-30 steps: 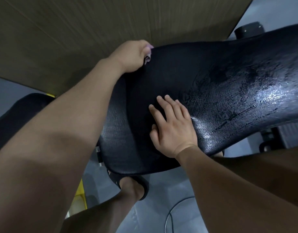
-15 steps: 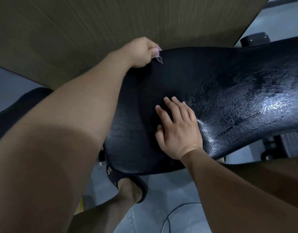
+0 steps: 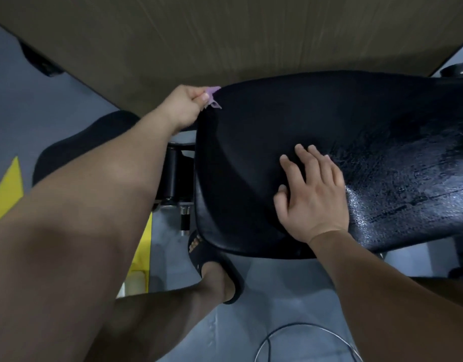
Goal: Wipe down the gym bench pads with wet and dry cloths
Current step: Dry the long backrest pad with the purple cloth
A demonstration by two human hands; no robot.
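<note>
Here the left hand [image 3: 184, 105] is fisted round a purple cloth [image 3: 213, 97] at the far corner of the pad [image 3: 264, 142], the right hand [image 3: 311, 194] lying flat on it, fingers spread. Best to flatten the cloth and sweep in overlapping strokes toward the glistening end.

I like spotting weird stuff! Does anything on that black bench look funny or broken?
The pad looks patchy: its right part is shiny and streaky, its left part dull. That could be wetness or a worn cover; I cannot tell. The left hand grips a cloth at the dull end. Nothing else stands out.
</note>
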